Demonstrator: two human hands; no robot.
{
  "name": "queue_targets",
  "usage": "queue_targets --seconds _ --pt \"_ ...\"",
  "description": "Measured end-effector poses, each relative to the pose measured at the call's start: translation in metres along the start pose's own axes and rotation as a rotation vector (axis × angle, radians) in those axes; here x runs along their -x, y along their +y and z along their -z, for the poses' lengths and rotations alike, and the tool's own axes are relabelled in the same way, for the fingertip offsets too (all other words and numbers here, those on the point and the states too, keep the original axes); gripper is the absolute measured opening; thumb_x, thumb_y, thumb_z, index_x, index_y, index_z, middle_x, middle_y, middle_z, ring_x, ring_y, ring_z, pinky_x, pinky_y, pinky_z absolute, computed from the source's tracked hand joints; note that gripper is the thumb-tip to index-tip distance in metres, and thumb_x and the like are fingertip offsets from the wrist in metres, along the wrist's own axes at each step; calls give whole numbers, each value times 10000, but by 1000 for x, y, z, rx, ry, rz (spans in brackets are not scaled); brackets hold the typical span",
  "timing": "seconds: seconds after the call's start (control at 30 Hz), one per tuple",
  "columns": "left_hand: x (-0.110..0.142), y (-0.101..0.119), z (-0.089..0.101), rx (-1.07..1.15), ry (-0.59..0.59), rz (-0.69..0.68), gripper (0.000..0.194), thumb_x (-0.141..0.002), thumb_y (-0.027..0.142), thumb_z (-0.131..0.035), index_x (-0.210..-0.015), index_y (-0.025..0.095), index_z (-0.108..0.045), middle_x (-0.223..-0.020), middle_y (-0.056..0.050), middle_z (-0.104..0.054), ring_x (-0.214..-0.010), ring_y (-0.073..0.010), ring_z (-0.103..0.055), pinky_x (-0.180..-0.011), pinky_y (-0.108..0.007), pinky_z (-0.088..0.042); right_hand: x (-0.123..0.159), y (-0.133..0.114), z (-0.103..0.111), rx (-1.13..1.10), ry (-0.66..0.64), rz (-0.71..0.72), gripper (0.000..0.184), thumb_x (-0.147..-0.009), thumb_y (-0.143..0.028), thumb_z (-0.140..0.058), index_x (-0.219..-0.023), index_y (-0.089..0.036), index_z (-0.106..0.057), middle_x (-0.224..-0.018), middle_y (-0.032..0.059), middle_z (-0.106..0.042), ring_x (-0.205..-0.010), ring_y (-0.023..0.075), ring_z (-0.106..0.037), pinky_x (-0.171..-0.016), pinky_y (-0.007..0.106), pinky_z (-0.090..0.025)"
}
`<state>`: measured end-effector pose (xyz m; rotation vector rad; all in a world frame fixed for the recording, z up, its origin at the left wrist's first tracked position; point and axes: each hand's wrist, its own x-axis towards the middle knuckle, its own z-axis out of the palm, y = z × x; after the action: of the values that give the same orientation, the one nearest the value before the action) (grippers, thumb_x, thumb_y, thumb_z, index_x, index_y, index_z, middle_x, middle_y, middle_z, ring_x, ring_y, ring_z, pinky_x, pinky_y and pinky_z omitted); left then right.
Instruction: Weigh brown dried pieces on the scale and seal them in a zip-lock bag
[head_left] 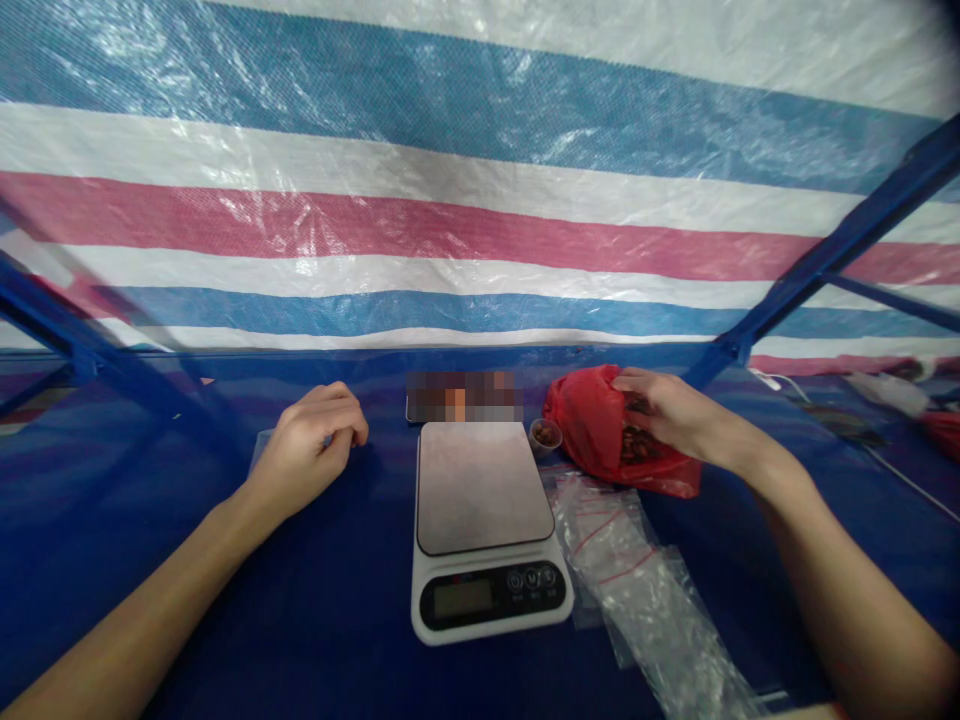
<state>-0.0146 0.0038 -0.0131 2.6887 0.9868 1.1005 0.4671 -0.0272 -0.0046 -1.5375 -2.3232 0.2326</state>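
Observation:
My left hand [313, 438] rests on the blue surface left of the scale, its fingers curled in a loose fist; nothing shows in them. A clear plastic piece [260, 446] lies partly hidden behind its wrist. At the right, my right hand [660, 405] is at the mouth of a red plastic bag [589, 415], its fingers gripping the bag's edge. Small dark brown pieces [636, 445] show inside the bag. Beside the bag stands a small clear cup [545, 437] with similar brown bits. Between my hands is a white digital scale [487, 490], its plate bare and its display blank.
Several clear zip bags [645, 590] with red seal lines lie right of the scale. Behind the scale is a flat, blurred-out object [465, 396]. Blue metal frame bars [810, 275] rise at both sides, before a striped plastic sheet [450, 230]. A white cable [911, 478] runs at far right.

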Motion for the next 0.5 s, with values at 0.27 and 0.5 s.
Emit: queue_targets --seconds 0.27,0.5 --pt "2 -6 0 -7 -18 27 359 -889 48 -417 -623 193 -609 -668 9 -628 -731 -149 -591 -726 -287 -446 -5 -1 -2 47 10 -6 177 -867 -116 -524 -802 -227 -646 -828 60 -757 -721 227 -706 -695 327 -510" --pt "2 -8 0 -5 -24 56 349 -877 74 -420 -610 199 -608 -668 3 -629 -722 -158 -591 -719 -297 -449 -5 4 0 -47 -25 -24 150 -839 -177 -661 -962 -217 -737 -1055 88 -797 -946 274 -759 -847 361 -582"
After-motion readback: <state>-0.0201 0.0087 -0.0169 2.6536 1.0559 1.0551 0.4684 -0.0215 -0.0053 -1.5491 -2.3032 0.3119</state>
